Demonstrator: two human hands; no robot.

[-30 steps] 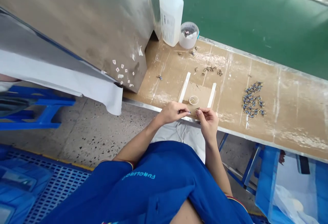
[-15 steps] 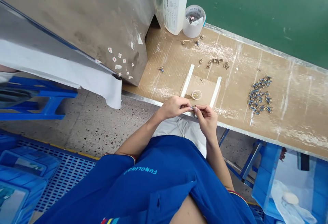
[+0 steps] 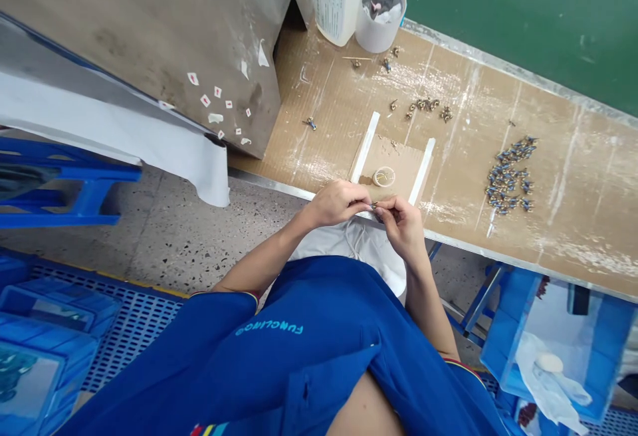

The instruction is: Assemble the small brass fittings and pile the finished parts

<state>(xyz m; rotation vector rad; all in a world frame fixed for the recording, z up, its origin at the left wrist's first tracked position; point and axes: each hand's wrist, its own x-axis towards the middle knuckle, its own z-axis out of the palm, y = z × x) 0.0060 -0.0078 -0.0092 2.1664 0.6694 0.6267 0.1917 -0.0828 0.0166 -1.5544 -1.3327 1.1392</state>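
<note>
At the table's near edge, my left hand [image 3: 343, 201] and my right hand [image 3: 403, 223] meet fingertip to fingertip, both closed. Pinched between them is a small brass-coloured metal part [image 3: 374, 205], mostly covered by the fingers. Just beyond it, a small round dish [image 3: 383, 177] with thin pieces inside rests on a cardboard pad [image 3: 399, 157] flanked by two white strips. To the right lies a pile of small brass and blue parts [image 3: 506, 183]. Farther back sits a row of brass-coloured parts [image 3: 423, 106], and a single blue and brass part [image 3: 311, 123] lies to the left.
A large plastic bottle [image 3: 337, 4] and a white tub [image 3: 379, 30] with scraps stand at the back. A grey metal housing [image 3: 199, 37] bearing small stickers borders the left. Blue crates [image 3: 508, 336] sit below the table at right; a blue stool [image 3: 94, 190] stands left.
The camera view has shifted slightly. Both hands stay together at the table edge with the small metal part between their fingertips; the parts on the table keep their arrangement.
</note>
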